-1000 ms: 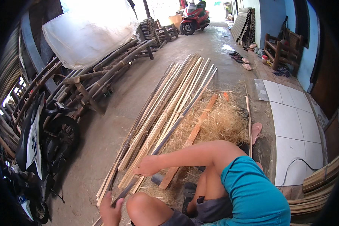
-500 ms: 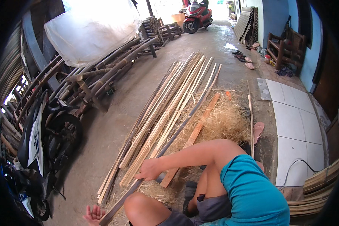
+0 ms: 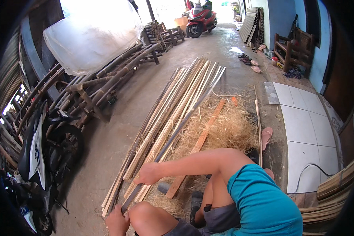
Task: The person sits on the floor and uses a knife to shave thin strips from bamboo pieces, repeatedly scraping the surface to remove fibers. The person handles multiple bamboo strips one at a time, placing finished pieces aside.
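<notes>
A long, dark-skinned bamboo strip (image 3: 174, 135) slants from my left knee up to the far right. My right hand (image 3: 148, 173) is closed around it partway along, the arm reaching across my knees. Close beside the knee, my left hand (image 3: 117, 221) grips the strip near its lower end. Under and left of it lies a bundle of pale, split bamboo strips (image 3: 161, 114) on the concrete floor. An orange-brown plank (image 3: 202, 143) rests on a heap of fine shavings (image 3: 234, 131) to the right.
A black-and-white motorbike (image 3: 37, 149) stands at left, by a bamboo frame (image 3: 94, 104). White tiles (image 3: 306, 133) edge the floor at right, with a pink sandal (image 3: 266, 137) nearby. More strips (image 3: 334, 196) lie lower right. A red motorbike (image 3: 200, 19) is parked far off.
My left hand has gone from open, with fingers spread, to closed on the strip's lower end, moving up and right. The strip's far end has shifted slightly left; my right hand still holds it.
</notes>
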A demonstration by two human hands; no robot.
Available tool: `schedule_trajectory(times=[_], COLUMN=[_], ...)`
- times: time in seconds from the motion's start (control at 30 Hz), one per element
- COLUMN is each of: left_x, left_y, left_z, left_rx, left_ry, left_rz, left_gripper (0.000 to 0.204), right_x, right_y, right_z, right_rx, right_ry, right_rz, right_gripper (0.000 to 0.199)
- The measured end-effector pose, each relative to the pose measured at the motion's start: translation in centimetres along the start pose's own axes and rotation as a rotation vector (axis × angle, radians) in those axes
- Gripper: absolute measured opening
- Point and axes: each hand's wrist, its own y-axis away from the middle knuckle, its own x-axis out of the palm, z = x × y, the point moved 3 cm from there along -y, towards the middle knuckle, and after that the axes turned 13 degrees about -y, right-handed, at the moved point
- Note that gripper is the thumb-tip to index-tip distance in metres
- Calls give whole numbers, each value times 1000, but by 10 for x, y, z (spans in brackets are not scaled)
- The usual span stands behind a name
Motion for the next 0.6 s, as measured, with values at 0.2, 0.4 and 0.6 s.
schedule_trajectory(times=[0.2,0.4,0.6], left_x=[23,38,45], left_y=[-13,-6,20], left_z=[5,19,40], left_rx=[18,-10,57], left_ry=[13,-168,19], left_rz=[231,292,-11], left_gripper=[46,41,29], right_x=[-4,-24,40], right_y=[25,113,163], right_z=[-11,-72,-126], right_rx=[68,701,1059], right_ry=[-94,-120,-1839], right_rz=[-172,-1002,-1897], right_gripper=[57,70,90])
